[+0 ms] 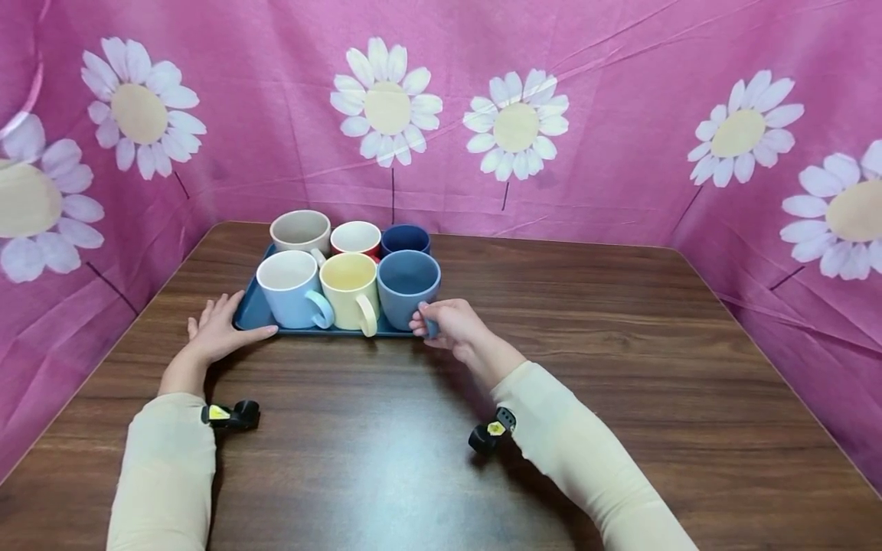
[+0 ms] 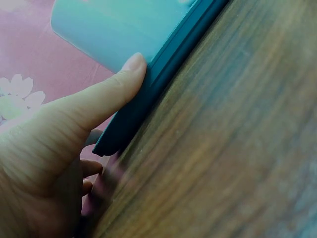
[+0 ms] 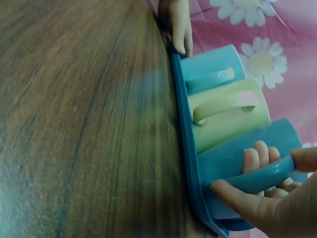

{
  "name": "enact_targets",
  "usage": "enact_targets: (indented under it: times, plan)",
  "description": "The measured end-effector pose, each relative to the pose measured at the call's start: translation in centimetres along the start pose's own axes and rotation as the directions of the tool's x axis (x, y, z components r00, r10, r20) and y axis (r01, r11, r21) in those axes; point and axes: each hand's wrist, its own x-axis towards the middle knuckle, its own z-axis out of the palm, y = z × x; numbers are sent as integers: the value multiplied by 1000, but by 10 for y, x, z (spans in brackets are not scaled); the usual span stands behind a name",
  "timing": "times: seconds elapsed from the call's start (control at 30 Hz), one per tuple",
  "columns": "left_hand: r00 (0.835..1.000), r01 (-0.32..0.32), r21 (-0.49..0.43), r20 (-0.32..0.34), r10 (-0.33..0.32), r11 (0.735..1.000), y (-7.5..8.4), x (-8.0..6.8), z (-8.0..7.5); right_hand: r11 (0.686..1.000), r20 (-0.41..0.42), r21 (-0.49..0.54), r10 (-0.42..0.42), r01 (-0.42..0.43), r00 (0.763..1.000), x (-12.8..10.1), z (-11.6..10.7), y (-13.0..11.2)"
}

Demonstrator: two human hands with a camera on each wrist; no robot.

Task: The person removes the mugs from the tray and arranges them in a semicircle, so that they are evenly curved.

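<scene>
On one blue tray [image 1: 252, 310], six mugs [image 1: 348, 285]. Right hand [image 1: 456, 325] grips blue-grey mug [image 1: 403, 295] by its handle [image 3: 265, 177]; left hand [image 1: 219, 330], spread wide, touches tray.

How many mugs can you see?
6, left to right. Front: light-blue mug, yellow mug, slate mug. Back: beige mug, red mug, navy mug. All on the tray. None looks hidden.
</scene>
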Motion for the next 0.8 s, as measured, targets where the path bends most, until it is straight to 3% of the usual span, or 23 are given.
enact_targets:
  times: [0.4, 0.8]
  plan:
    - [1000, -2, 10, 4, 2, 1000, 2, -1, 0, 992, -63, 93, 87, -81, 994, -7, 1, -8]
    - [1000, -6, -3, 0, 6, 1000, 1, -2, 0, 994, -44, 110, 27, -22, 999, -26, -1, -22]
